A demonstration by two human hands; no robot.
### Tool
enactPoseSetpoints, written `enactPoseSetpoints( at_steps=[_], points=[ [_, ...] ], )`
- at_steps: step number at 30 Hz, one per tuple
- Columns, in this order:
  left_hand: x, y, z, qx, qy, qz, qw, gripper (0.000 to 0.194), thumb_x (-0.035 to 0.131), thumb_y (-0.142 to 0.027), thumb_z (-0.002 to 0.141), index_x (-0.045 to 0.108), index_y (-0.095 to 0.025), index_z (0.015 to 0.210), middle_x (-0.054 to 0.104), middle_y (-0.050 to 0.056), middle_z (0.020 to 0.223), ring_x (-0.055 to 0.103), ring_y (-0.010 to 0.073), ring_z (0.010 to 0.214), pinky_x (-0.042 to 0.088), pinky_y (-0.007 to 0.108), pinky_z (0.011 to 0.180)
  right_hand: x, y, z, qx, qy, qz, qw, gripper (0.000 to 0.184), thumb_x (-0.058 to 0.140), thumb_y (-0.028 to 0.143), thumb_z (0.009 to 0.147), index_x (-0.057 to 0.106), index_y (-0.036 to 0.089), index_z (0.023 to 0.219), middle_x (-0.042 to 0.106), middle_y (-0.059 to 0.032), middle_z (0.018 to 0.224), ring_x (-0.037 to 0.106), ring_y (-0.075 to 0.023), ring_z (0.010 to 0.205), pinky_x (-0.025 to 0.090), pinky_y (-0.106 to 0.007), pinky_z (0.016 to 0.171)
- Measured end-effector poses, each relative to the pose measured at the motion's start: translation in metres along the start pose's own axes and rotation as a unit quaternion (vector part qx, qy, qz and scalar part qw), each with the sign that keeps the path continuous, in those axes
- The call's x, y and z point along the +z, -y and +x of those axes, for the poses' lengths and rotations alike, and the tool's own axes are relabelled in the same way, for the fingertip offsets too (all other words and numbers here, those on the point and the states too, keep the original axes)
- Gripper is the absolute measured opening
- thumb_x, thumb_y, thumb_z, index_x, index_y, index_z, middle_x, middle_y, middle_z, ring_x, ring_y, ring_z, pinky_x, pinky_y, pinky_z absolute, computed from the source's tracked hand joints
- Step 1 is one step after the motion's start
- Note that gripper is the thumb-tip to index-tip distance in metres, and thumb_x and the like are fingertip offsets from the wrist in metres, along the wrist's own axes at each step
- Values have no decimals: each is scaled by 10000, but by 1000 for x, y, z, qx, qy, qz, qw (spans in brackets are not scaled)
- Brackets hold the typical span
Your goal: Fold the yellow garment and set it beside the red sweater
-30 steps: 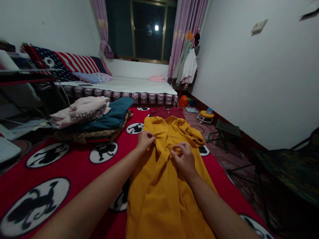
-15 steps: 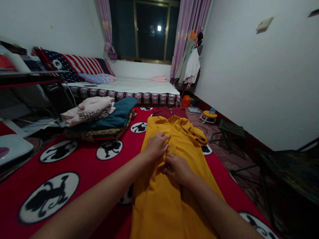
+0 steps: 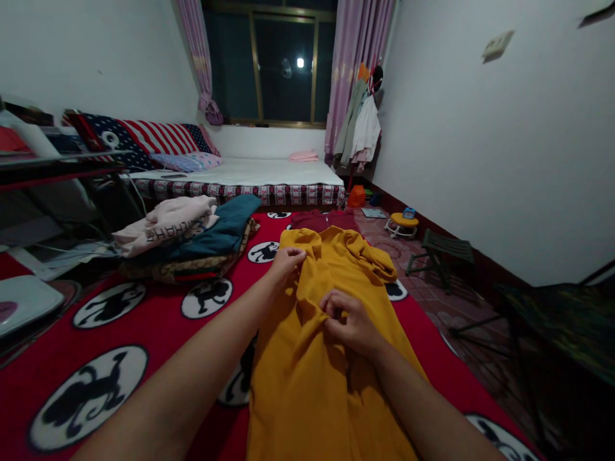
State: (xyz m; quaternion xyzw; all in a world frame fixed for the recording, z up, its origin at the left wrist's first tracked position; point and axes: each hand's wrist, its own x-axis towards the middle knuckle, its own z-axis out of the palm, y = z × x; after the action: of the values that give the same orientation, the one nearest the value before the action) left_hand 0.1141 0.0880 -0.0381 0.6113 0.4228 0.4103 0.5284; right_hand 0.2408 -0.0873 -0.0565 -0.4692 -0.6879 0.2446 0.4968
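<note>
A long mustard-yellow garment [image 3: 302, 397], a coat or dress with sleeves, lies stretched out in front of me, its collar end pointing away. My left hand [image 3: 287, 262] pinches the cloth at the upper left, near the folded-in sleeve. Lower down and further right, my right hand [image 3: 350, 322] is closed on a fold of the front, pulling creases into the cloth between both hands. The right sleeve [image 3: 377, 256] is folded over the upper part. Beyond the collar lies a dark red garment [image 3: 319, 219], partly covered.
Under the clothes is a red blanket [image 3: 163, 326] with black monkey figures in white circles. To the left sits a pile of folded clothes [image 3: 221, 237]. Folding stools [image 3: 444, 246] stand at the right, and a bed [image 3: 259, 168] is at the back.
My left hand has moved up and left along the yellow garment, away from my right hand. My right hand has shifted slightly right, and the cloth between them is more creased.
</note>
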Motion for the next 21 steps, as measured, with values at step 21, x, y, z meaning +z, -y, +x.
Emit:
enactPoseSetpoints(
  at_steps=[21],
  points=[
    [-15, 16, -86, 88, 45, 194, 976, 330, 481, -44, 730, 687, -137, 971, 712, 56, 836, 663, 145, 737, 510, 240, 695, -11, -19, 4, 126, -39, -165, 977, 197, 547, 156, 763, 717, 170, 860, 699, -51, 830, 606, -166, 752, 442, -274, 707]
  ],
)
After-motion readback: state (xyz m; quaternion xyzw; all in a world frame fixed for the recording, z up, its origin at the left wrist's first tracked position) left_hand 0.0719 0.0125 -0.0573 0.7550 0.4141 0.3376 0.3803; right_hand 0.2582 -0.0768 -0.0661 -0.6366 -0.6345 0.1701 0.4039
